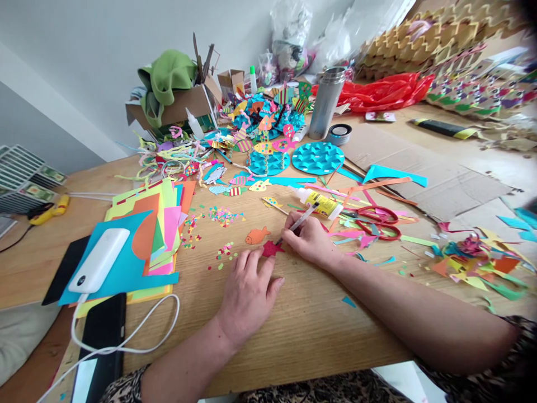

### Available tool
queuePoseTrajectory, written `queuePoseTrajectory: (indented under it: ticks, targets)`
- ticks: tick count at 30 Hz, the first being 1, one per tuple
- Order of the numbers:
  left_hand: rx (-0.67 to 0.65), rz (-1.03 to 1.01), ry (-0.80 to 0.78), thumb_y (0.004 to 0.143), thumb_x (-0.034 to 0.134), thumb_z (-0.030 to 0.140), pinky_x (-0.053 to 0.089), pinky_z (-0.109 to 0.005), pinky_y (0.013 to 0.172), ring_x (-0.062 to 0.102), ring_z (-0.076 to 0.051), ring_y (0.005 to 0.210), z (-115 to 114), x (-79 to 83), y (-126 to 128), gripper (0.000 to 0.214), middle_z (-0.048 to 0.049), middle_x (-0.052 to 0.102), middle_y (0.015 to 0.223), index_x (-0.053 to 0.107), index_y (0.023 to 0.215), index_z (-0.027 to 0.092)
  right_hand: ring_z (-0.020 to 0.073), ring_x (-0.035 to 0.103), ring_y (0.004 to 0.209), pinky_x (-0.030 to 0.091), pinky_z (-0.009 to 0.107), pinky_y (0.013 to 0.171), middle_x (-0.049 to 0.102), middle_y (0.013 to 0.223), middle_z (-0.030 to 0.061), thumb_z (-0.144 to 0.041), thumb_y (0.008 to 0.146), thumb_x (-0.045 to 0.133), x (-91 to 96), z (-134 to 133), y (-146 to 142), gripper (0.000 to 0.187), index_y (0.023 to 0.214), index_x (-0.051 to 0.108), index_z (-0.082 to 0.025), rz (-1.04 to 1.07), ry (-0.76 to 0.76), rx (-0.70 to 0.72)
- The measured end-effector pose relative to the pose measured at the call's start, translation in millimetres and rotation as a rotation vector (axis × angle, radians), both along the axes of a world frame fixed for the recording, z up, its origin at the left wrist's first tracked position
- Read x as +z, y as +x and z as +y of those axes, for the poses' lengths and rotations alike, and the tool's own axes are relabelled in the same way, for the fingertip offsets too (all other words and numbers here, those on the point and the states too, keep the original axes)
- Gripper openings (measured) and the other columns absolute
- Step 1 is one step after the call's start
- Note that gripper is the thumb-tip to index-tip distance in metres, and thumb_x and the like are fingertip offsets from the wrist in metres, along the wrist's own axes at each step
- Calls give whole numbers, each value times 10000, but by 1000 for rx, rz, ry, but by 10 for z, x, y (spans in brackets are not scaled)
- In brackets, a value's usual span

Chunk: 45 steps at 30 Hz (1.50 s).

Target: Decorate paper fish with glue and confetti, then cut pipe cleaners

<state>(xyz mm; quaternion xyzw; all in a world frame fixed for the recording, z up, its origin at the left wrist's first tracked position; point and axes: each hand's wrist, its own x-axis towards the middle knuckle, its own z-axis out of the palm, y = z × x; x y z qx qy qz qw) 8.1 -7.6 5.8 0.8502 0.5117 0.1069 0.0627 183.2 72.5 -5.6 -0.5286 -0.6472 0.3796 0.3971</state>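
Observation:
My right hand [308, 238] is closed round a pen [302, 218], its tip down at a small dark red paper fish [272, 248] on the table. My left hand [251, 285] lies flat, its fingertips at the near edge of the red fish. Just beyond it rests an orange paper fish [257, 235] with drawn lines. A yellow glue bottle [321, 202] lies on its side behind my right hand, with red-handled scissors [377, 215] to the right. Small paper confetti [226, 215] is scattered to the left of the fish.
Coloured paper sheets [168, 212] bear a white power bank [100, 260] at left; its cable loops near a black phone [103, 330]. Blue egg-carton discs [318, 157], a steel flask [327, 103] and a cardboard box [180, 109] stand behind. Paper scraps [474, 257] lie right.

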Motion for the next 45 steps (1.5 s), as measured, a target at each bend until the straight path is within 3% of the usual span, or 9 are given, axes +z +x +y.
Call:
queuePoseTrajectory:
  ticks: [45]
  targets:
    - [10, -18, 0, 905, 576, 307, 451, -502, 986, 476, -298, 1149, 12, 0, 5, 303, -114, 558, 1233, 592, 1179, 180, 95, 398, 479, 287, 226, 457, 443, 500, -53, -212, 662, 508, -5, 5, 3, 95, 599, 437, -213, -28, 1, -3]
